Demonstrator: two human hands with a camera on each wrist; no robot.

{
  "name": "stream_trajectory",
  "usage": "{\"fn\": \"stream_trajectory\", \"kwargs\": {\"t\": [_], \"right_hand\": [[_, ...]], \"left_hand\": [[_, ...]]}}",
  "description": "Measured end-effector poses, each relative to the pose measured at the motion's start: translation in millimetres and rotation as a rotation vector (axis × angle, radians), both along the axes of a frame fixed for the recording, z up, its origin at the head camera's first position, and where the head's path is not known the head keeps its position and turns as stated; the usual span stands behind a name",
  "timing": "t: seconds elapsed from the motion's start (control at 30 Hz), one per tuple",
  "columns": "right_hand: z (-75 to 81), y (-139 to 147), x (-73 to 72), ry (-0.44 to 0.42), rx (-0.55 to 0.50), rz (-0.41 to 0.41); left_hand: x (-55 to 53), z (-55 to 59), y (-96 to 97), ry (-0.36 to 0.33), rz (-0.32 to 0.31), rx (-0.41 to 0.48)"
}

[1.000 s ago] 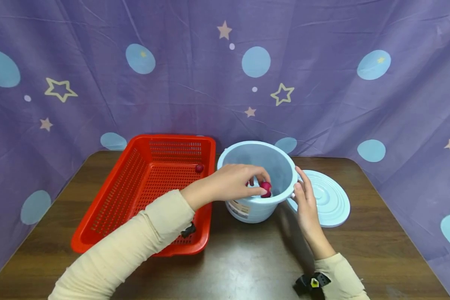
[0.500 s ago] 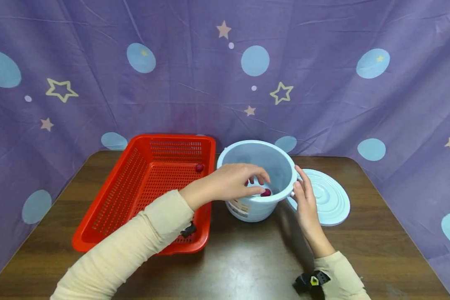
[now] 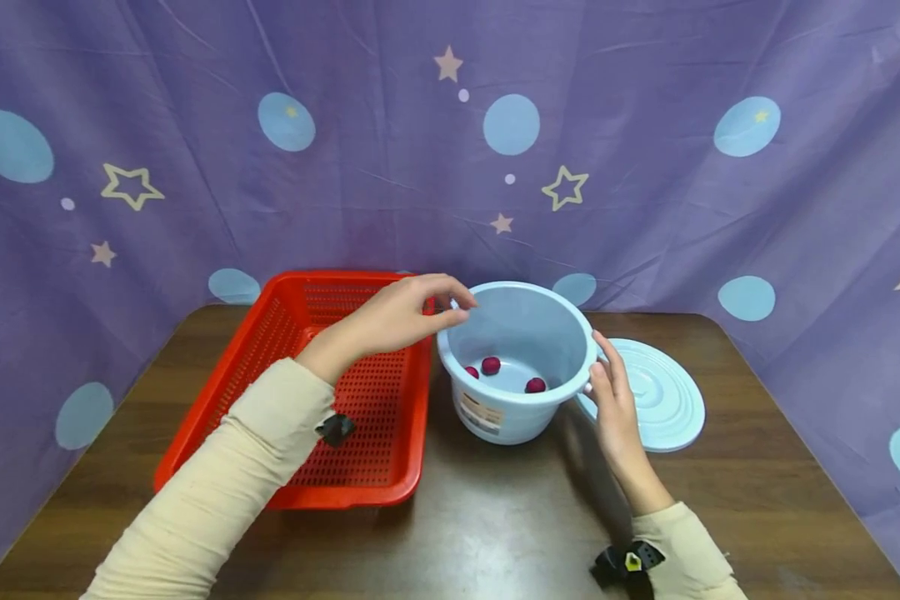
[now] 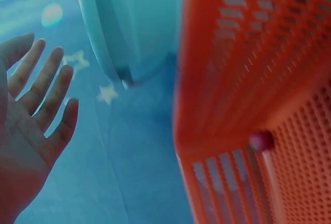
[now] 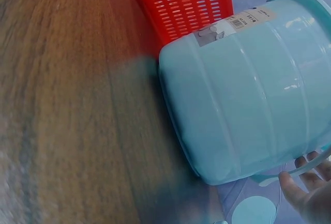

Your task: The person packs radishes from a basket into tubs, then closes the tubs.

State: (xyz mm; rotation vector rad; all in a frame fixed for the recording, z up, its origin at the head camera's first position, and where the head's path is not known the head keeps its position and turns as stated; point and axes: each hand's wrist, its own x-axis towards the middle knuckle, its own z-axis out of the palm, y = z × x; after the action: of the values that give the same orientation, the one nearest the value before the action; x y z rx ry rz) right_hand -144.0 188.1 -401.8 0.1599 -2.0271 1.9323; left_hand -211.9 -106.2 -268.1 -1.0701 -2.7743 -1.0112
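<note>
My left hand [image 3: 403, 315] hangs in the air over the right side of the red basket [image 3: 412, 487], near the bucket's left rim. Its fingers are spread, with nothing between them in the left wrist view. At the right of the light-blue bucket [image 3: 510, 427], my right hand [image 3: 617, 408] holds it by the rim and handle; in the right wrist view the thumb and fingers lie on either side of the handle [image 5: 310, 165]. Inside the bucket lie small round dark-red balls [image 3: 491, 365]. Another dark-red ball [image 4: 261, 141] sits in the basket, hidden behind the left hand in the head view.
A light-blue round lid [image 3: 663, 396] lies on the wooden table [image 3: 765, 500] right of the bucket. The basket stands close to the bucket's left side. A purple curtain [image 3: 420, 167] with stars hangs behind the table.
My left hand lets go of a dark-red ball inside the bucket, then rises out and moves left over the basket. My right hand stays on the bucket.
</note>
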Motion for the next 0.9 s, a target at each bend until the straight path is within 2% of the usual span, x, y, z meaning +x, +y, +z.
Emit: {"fn": "stream_trajectory", "kwargs": {"t": [0.2, 0.4, 0.7, 0.9], "right_hand": [[0.3, -0.3, 0.9, 0.008, 0.002, -0.004], [1.7, -0.2, 0.9, 0.002, -0.010, -0.006], [-1.2, 0.2, -0.3, 0.019, -0.019, 0.012], [-1.7, 0.3, -1.2, 0.008, -0.005, 0.000]], "left_hand": [[-14.5, -10.3, -24.6, -0.046, 0.093, 0.064], [-30.4, -28.8, -39.8, -0.033, 0.147, 0.099], [-50.6, -61.3, -55.6, -0.058, 0.225, 0.086], [-62.3, -78.2, -58.9, -0.082, 0.263, 0.076]]}}
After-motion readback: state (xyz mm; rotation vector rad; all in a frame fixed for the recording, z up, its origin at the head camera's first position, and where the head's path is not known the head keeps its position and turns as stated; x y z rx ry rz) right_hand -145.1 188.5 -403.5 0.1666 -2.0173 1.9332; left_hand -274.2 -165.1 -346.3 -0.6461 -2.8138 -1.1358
